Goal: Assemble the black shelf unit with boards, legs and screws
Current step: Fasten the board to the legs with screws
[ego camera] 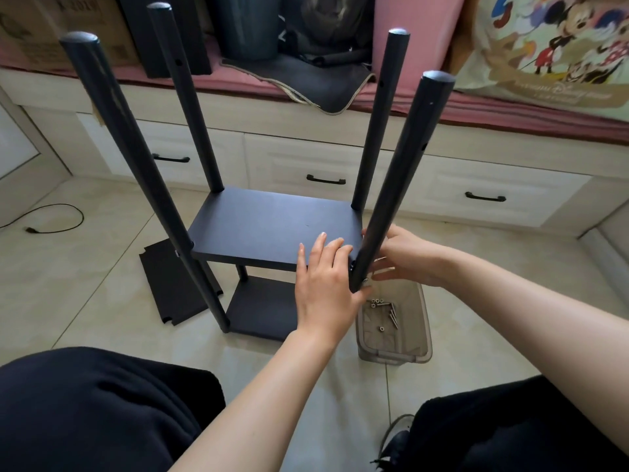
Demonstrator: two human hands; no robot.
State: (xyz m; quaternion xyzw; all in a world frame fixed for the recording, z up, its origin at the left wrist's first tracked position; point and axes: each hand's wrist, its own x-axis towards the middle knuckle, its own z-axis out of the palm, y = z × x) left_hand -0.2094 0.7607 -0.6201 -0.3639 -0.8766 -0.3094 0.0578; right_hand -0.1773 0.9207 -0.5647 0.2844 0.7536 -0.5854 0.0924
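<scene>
Your left hand (321, 287) lies flat on the middle board (275, 226), thumb against the near leg (391, 185); your right hand (405, 255) grasps that leg, driving a screw (366, 282). Keep the board level, hole aligned, and tighten gently.

Left hand (323, 287) pressing black board (272, 223), right hand (405, 257) at leg (394, 178)

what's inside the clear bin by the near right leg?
Inside the clear plastic bin lie loose screws and small metal nuts or washers on its bottom. The right hand and near right leg cover its far end; contents there can't be seen.
</scene>
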